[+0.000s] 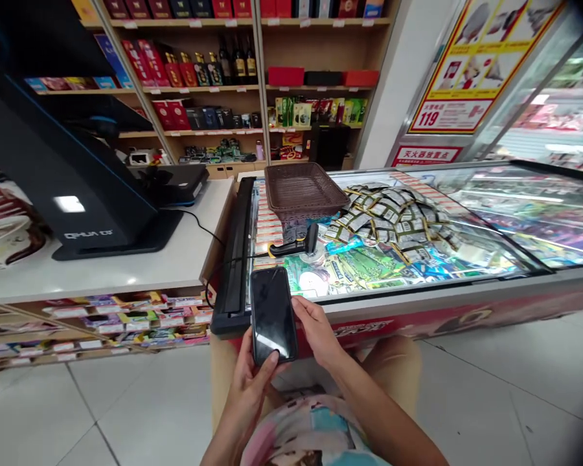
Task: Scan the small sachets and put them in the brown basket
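Patterned clothing point(315, 424) and both forearms occupy the space nearest the camera, at the lower edge of the view. Chest freezer point(418, 301): largest unit, ahead and to the right, with a glass top. White table point(97, 277): to its left, carrying a point-of-sale terminal point(82, 162). Brown woven basket point(306, 208): on the freezer top. Barcode scanner point(291, 248): lies just in front of the basket, beyond the phone.

Smartphone point(272, 310): between the hands, in front of the freezer's near left corner. Its long axis runs from near to far, with the far end slightly left; the screen faces the camera. The left hand point(250, 382) grasps the lower end, with its thumb over the bottom of the screen. The phone therefore extends forward from the left hand and lies to the left of the right hand point(320, 330), whose fingertips meet the right long edge. Both hands are at the phone; the left encloses more of it.

Hidden: the back of the phone and the fingers behind it. Whether the right hand grips or only steadies cannot be told. The screen is dark except for a reflection; no display content is legible. Glare obscures parts of the freezer contents. The terminal's top is cut off.
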Tool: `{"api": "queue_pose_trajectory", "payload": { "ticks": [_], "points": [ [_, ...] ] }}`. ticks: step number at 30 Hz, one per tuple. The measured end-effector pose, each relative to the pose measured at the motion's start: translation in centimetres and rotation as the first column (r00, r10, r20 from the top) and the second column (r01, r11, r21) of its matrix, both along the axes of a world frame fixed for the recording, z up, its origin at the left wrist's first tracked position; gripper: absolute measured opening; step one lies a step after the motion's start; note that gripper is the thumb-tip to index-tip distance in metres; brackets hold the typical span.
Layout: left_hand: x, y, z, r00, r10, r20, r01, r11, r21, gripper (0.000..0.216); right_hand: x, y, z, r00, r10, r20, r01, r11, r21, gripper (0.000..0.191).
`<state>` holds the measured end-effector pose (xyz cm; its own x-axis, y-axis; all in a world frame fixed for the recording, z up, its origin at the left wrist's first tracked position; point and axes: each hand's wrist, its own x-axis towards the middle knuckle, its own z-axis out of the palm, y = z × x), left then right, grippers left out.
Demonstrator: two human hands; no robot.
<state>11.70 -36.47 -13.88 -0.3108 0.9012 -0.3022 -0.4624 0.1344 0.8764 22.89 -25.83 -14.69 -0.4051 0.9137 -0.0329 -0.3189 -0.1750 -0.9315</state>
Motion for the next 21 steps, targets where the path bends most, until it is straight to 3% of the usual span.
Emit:
{"api": "queue_pose_trajectory", "payload": {
  "ticks": [7, 12, 17, 21],
  "points": [
    [2.4, 1.7, 0.9, 0.998, -0.054, -0.030, 0.055, 0.998, 0.022, 0.075, 2.7, 0.9, 1.3, 0.995, -0.051, -0.086, 0.041, 0.993, -0.113, 0.037],
    [3.3, 2.5, 1.2, 0.992, -0.121, -0.044, 0.123, 0.991, 0.042, 0.081, 4.3, 0.8, 2.3, 0.998, -0.039, -0.039, 0.038, 0.999, -0.033, 0.027],
    [3.4, 2.9, 0.7, 0.977, -0.166, -0.133, 0.174, 0.983, 0.058, 0.084, 4.8, 0.1, 2.8, 0.998, 0.059, -0.021, -0.058, 0.996, 0.071, 0.048],
    [3.1, 3.2, -0.1, 0.959, -0.205, -0.194, 0.217, 0.975, 0.044, 0.088, 4.4, -0.1, 2.7, 0.999, 0.036, 0.009, -0.036, 0.997, 0.065, 0.058]
  ]
}}
